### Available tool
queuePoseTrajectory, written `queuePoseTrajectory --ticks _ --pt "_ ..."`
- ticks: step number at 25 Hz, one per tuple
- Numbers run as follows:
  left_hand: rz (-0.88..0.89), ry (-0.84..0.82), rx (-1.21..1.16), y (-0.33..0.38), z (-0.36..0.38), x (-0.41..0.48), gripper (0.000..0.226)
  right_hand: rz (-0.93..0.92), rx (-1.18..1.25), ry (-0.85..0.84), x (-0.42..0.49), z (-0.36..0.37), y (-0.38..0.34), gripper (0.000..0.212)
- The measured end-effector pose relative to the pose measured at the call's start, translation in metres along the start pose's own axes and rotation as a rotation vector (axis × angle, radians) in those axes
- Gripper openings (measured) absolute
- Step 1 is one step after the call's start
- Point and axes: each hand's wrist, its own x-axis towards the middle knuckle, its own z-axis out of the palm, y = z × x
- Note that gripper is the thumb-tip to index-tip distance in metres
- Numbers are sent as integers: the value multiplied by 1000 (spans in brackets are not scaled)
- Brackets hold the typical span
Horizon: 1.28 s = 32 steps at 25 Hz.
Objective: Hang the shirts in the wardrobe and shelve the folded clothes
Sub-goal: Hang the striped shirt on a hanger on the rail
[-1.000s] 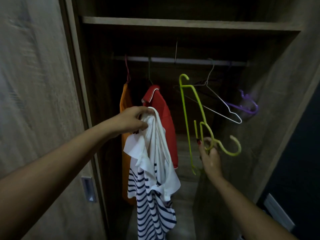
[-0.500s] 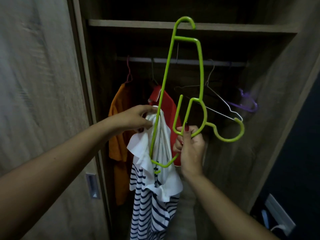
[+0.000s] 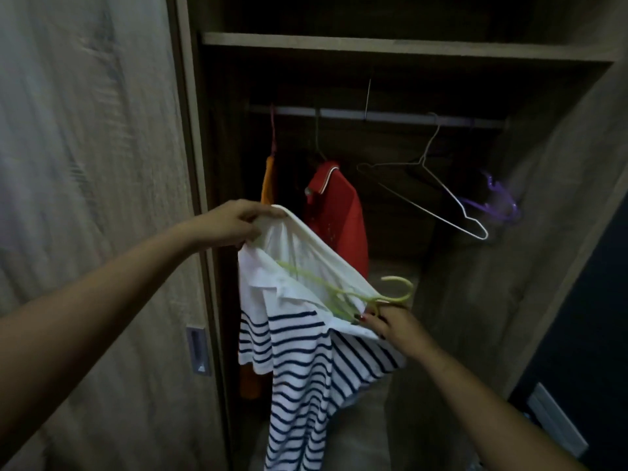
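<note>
A white shirt with navy stripes [image 3: 299, 362] hangs in front of the open wardrobe. My left hand [image 3: 234, 222] grips its white collar edge and holds it up. My right hand [image 3: 390, 322] is shut on a green plastic hanger [image 3: 396, 294] near its hook. The hanger's arm lies partly inside the shirt's neck opening and shows through the white cloth. On the metal rail [image 3: 373, 114] hang an orange garment [image 3: 268, 180] and a red shirt [image 3: 336, 212].
An empty white wire hanger [image 3: 441, 195] and a purple hanger [image 3: 499, 202] hang at the rail's right end. A wooden shelf [image 3: 390, 45] runs above the rail. The sliding door [image 3: 95, 232] with a recessed handle [image 3: 198, 350] stands on the left.
My right hand has lowered the green hanger from upright, above the shirt, and pushed one arm into the collar. My left hand has spread the collar open.
</note>
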Motion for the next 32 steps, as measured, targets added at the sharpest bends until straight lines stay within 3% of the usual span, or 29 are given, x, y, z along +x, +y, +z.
queuePoseTrajectory --ticks 2,4,6,10,13,16,19,22,23,26,28,32 --pt "25 20 244 2 13 1 58 -85 -144 -71 6 -11 -13 22" --pt "98 23 360 11 28 1 59 -151 -102 21 15 -25 -28 31" --pt "166 -27 336 18 40 1 55 -184 -27 108 24 -38 -42 26" --pt "202 -220 77 15 51 6 49 -182 15 20 31 -70 -52 34" --pt "247 -35 188 2 50 19 40 -169 10 14 27 -100 -55 30" --pt "356 0 292 1 59 31 47 -130 61 -14 19 -125 -60 23" --pt "326 27 108 7 73 50 26 -59 262 -146 5 -160 -61 14" --pt "354 41 -21 30 79 73 15 49 617 -324 -15 -203 -58 43" --pt "348 26 -60 36 81 83 15 73 710 -356 -20 -215 -57 55" --pt "138 33 -156 49 85 109 49 91 859 -337 -27 -235 -56 75" --pt "8 56 -158 44 85 119 64 85 972 -345 -14 -240 -54 76" --pt "-150 158 -108 7 72 117 67 40 1312 -474 28 -242 -74 67"
